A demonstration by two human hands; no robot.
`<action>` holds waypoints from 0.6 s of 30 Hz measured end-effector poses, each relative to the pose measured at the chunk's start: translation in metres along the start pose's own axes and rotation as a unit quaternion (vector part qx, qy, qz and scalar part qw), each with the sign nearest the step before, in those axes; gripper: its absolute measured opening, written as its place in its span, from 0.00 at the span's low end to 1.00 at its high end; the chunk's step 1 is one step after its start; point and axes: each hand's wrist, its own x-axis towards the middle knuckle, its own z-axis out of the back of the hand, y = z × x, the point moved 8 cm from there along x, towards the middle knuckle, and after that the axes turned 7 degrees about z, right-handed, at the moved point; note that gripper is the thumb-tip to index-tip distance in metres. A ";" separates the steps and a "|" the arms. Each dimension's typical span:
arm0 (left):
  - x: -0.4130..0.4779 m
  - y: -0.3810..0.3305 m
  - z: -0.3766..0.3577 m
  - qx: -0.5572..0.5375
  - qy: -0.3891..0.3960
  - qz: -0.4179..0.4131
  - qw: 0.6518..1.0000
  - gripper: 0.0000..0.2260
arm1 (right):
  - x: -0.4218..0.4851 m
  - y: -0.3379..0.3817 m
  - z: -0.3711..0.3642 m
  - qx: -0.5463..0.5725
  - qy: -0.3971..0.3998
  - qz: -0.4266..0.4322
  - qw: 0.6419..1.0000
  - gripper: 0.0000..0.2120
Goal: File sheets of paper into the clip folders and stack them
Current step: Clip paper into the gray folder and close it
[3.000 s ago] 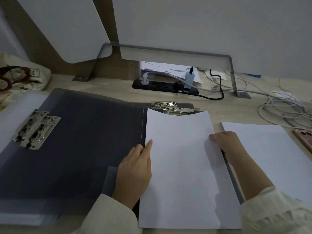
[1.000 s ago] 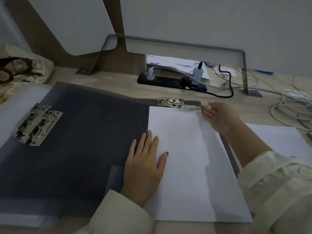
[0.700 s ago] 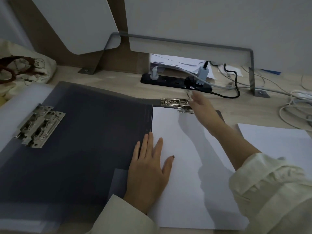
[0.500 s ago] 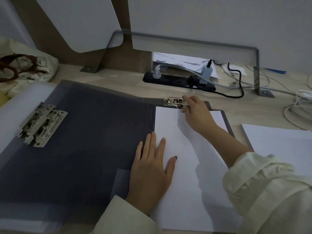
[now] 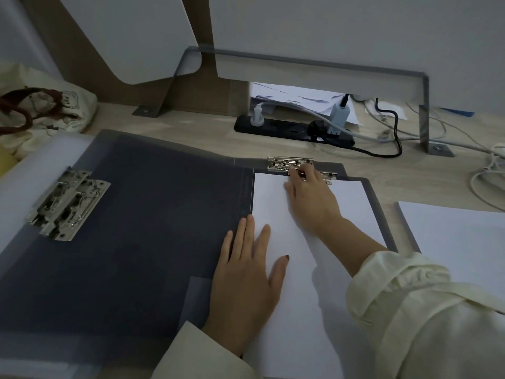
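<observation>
Pressing sheet in open folder: left hand flat; right hand fingers gripping clip.

Matt plastic folder, shiny metal clip, smooth paper sheet, wood-grain desk.

Nothing reads clearly (the folder spine print is too small).

2 hands, 2 clips
</observation>
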 end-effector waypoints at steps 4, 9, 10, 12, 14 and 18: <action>-0.001 0.000 0.002 -0.010 0.000 -0.009 1.000 0.31 | -0.004 -0.002 -0.003 0.027 0.026 -0.001 0.999 0.22; -0.006 -0.003 0.005 -0.018 0.038 -0.036 0.998 0.31 | -0.031 -0.020 0.021 0.101 0.060 -0.025 0.993 0.24; -0.007 -0.003 0.007 -0.016 0.045 -0.032 0.998 0.34 | -0.044 -0.029 0.032 0.111 0.059 -0.037 0.991 0.23; -0.010 -0.005 0.012 -0.014 0.048 -0.038 0.998 0.42 | -0.076 -0.055 0.055 0.121 0.061 -0.071 0.988 0.20; -0.020 -0.012 0.017 -0.031 0.078 -0.033 0.996 0.40 | -0.114 -0.086 0.079 0.137 0.059 -0.120 0.982 0.17; -0.053 -0.061 0.051 -0.281 0.103 -0.041 0.953 0.25 | -0.184 -0.137 0.105 0.132 0.052 -0.199 0.970 0.14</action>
